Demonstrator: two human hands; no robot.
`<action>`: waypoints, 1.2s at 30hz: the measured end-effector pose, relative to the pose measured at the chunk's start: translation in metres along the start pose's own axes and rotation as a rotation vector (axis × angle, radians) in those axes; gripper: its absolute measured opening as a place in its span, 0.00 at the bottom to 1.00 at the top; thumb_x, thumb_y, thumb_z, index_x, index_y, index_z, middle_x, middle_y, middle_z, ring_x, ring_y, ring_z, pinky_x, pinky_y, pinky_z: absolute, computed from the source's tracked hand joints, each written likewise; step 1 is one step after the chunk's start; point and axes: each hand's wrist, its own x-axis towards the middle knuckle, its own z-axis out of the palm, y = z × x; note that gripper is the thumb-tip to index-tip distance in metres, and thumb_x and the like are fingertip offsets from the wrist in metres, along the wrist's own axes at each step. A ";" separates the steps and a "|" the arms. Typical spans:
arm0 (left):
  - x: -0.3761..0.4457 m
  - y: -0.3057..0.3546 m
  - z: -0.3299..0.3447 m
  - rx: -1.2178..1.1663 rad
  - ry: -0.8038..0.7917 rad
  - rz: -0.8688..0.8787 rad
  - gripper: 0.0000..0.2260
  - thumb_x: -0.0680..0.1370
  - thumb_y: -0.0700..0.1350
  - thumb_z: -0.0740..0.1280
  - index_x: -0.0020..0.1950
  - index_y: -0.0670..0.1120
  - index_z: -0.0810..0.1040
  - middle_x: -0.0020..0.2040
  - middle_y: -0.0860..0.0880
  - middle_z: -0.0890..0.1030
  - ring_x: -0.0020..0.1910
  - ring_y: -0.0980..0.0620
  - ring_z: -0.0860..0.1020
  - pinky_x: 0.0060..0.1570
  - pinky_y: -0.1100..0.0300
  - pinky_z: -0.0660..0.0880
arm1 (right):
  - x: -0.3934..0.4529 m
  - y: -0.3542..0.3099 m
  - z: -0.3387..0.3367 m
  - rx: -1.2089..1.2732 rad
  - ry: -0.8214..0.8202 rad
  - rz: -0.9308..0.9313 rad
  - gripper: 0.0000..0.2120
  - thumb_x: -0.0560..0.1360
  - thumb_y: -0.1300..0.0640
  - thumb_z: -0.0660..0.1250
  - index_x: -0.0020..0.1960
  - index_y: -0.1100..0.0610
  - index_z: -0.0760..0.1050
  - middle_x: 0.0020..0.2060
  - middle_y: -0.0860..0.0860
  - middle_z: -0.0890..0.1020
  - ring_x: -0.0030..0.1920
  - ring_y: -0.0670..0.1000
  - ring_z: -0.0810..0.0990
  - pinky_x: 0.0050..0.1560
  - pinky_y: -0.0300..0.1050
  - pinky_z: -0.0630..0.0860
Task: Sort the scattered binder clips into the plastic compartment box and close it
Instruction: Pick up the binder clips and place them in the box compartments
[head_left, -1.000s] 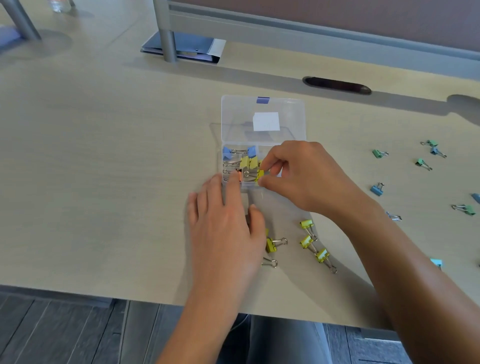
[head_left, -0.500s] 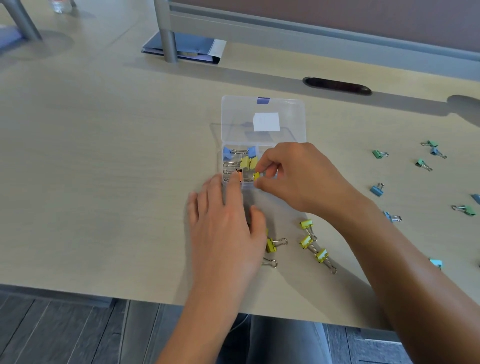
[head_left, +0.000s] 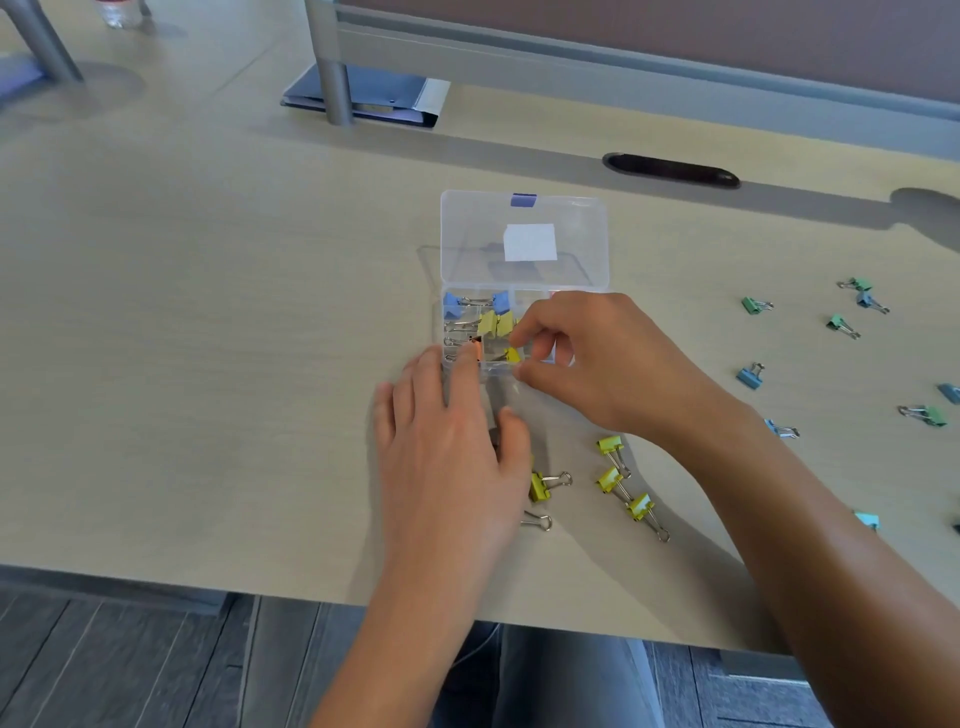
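Note:
The clear plastic compartment box (head_left: 467, 234) stands in the middle of the table, its lid open and upright. Blue clips (head_left: 451, 304) and yellow clips (head_left: 493, 323) lie in its left compartments. My right hand (head_left: 597, 364) hovers over the box's front and pinches a yellow binder clip (head_left: 511, 355) low in a front compartment. My left hand (head_left: 447, 457) lies flat on the table, its fingertips touching the box's front left corner. Loose yellow clips (head_left: 610, 446) lie in front of the box. Green clips (head_left: 750, 305) and blue clips (head_left: 748, 375) are scattered on the right.
A dark folder (head_left: 374, 98) lies at the back beside a metal post (head_left: 332, 78) of the desk partition. A black cable slot (head_left: 670, 169) is behind the box. The table's front edge (head_left: 156, 577) runs close to my body.
My right hand has brought the yellow clip slightly lower into the front compartment. My left hand has stayed where it was.

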 end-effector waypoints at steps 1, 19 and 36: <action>0.000 0.000 0.000 0.004 -0.001 0.002 0.26 0.77 0.52 0.59 0.75 0.48 0.69 0.72 0.44 0.71 0.73 0.44 0.66 0.73 0.44 0.62 | 0.000 0.000 0.000 -0.001 0.000 -0.005 0.07 0.75 0.51 0.73 0.53 0.48 0.83 0.41 0.43 0.81 0.41 0.44 0.76 0.50 0.49 0.78; -0.001 -0.001 0.000 -0.036 0.012 0.011 0.27 0.76 0.51 0.57 0.76 0.45 0.65 0.72 0.46 0.71 0.73 0.45 0.66 0.74 0.45 0.60 | -0.085 0.020 -0.019 0.088 -0.009 0.222 0.04 0.74 0.52 0.74 0.48 0.46 0.83 0.39 0.43 0.82 0.42 0.44 0.79 0.48 0.51 0.79; -0.001 0.000 0.001 -0.047 0.004 0.014 0.27 0.76 0.53 0.57 0.75 0.48 0.66 0.72 0.45 0.71 0.74 0.45 0.65 0.74 0.45 0.60 | -0.046 0.000 -0.012 0.586 0.136 0.258 0.07 0.79 0.65 0.69 0.54 0.55 0.83 0.38 0.54 0.82 0.35 0.50 0.85 0.42 0.42 0.81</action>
